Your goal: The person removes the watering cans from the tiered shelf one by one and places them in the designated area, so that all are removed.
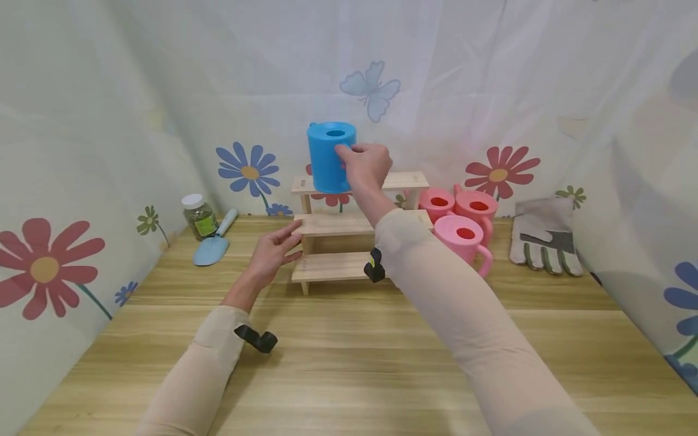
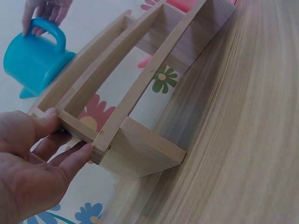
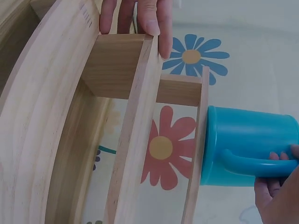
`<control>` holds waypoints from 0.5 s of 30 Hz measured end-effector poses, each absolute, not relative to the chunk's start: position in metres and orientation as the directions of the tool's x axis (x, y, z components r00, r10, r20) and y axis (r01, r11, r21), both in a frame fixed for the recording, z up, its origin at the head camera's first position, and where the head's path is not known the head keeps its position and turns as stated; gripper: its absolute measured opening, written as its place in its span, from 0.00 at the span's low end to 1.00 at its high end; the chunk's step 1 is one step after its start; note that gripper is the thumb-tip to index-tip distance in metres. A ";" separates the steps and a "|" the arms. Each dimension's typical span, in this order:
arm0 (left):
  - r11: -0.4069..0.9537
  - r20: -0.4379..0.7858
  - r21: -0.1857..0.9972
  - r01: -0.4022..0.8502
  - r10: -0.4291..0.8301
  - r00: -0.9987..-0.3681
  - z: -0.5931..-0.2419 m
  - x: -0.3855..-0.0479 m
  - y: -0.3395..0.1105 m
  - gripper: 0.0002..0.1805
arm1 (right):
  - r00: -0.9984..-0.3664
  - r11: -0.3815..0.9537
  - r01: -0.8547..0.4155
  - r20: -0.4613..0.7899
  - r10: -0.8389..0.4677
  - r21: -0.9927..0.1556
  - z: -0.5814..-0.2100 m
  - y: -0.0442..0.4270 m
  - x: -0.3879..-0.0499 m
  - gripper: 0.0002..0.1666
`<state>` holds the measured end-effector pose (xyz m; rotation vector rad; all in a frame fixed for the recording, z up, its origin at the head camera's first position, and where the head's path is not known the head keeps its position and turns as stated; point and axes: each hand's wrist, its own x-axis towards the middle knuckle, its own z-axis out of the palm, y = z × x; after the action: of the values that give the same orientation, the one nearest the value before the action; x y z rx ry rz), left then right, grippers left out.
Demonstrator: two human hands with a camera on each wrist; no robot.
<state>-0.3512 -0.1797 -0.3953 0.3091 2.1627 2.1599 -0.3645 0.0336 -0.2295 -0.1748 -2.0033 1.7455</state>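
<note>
A blue watering can point(image 1: 327, 158) stands upright at the top board of a three-tier wooden stand point(image 1: 334, 225). My right hand point(image 1: 368, 166) grips the can's handle, which shows in the right wrist view as a blue loop point(image 3: 243, 164). There the can's base meets the top board. At the stand's left end, my left hand point(image 1: 272, 253) holds the middle board. In the left wrist view the left thumb lies on that board, and the left hand's fingers point(image 2: 77, 161) curl below, touching the lowest board's corner.
Three pink and red watering cans point(image 1: 458, 235) cluster right of the stand, with grey-and-white gloves point(image 1: 545, 236) farther right. Left of the stand lie a light-blue trowel point(image 1: 211, 249) and a white-lidded jar point(image 1: 199, 217). A flower-print curtain point(image 1: 245, 72) hangs behind the wooden table point(image 1: 349, 363).
</note>
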 end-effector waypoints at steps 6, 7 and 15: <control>0.004 0.096 0.995 0.099 0.196 -0.976 -0.393 -0.350 -0.181 0.27 | -0.900 0.185 -0.186 0.243 0.362 -0.965 -0.227 0.040 -0.366 0.18; 0.008 0.098 0.995 0.102 0.195 -0.976 -0.392 -0.349 -0.181 0.27 | -0.908 0.187 -0.180 0.236 0.347 -0.966 -0.227 0.042 -0.365 0.18; -0.002 0.094 0.995 0.096 0.217 -0.972 -0.388 -0.348 -0.181 0.27 | -0.946 0.189 -0.230 0.265 0.188 -0.955 -0.236 0.068 -0.348 0.20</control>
<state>-0.3477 -0.1808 -0.3884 0.3390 2.1563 2.1374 -0.3475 0.0676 -0.2362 0.0394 -2.1470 1.8152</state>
